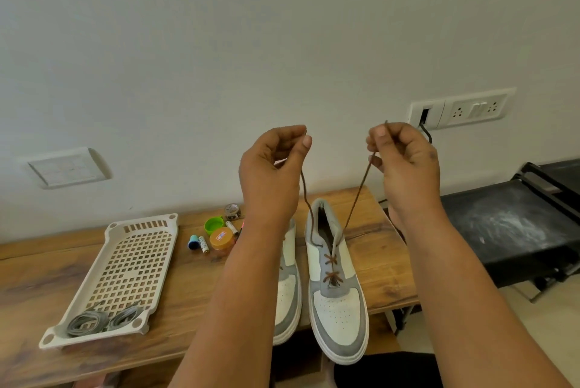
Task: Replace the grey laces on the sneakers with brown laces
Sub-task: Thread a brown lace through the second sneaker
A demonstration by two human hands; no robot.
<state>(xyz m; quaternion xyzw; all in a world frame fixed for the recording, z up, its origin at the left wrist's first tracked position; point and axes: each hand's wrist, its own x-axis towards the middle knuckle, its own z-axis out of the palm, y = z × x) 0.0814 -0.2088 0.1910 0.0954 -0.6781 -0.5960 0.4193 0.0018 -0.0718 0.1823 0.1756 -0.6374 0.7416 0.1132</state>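
head view: both hands are raised above the table, each pinching one end of the brown lace (357, 196) between thumb and curled fingers. the left hand (273, 164) holds the left end, the right hand (405, 161) the right end, whose tip pokes up past the thumb. from the two grips the strands run down and converge on the right sneaker (337, 293), where the lace is crossed through the lower eyelets — two brown crosses show over the grey tongue. the left sneaker (287, 299) stands just beside it, largely hidden behind the left forearm. the grey laces (100, 320) lie bundled in the near end of a cream perforated tray (131, 262), well apart from the shoes on the wooden table (386, 265). between tray and shoes sit an orange-lidded jar (222, 240), a green cap (214, 225) and other small items. behind is a pale wall with a socket plate (461, 109); a black bench (514, 224) stands to the right.
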